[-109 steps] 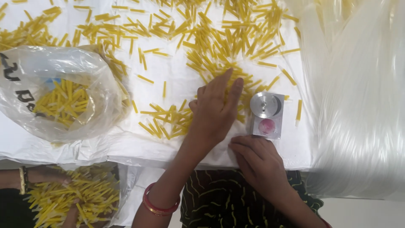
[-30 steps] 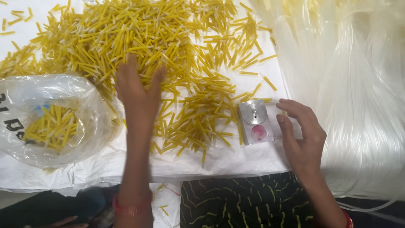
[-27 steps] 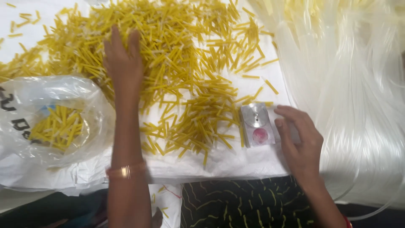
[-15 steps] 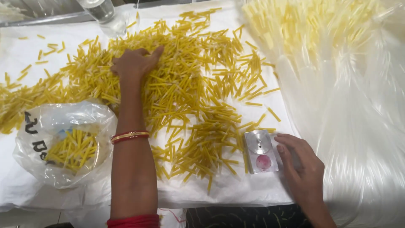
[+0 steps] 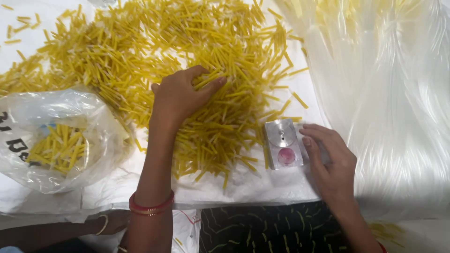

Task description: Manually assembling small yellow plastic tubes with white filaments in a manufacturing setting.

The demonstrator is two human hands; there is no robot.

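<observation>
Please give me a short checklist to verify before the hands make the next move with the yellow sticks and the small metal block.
1. Left hand grips yellow sticks in the pile: ok.
2. Right hand touches the metal block: ok.
3. Block lies flat on the white sheet: ok.
4. Clear bag mouth open: cannot tell.
5. Loose sticks away from the block: not ok, some touch its left side.

clear plastic bag [image 5: 56,140] part-filled with yellow sticks, sheaf of translucent strands [image 5: 389,93], white sheet [image 5: 262,187]
</observation>
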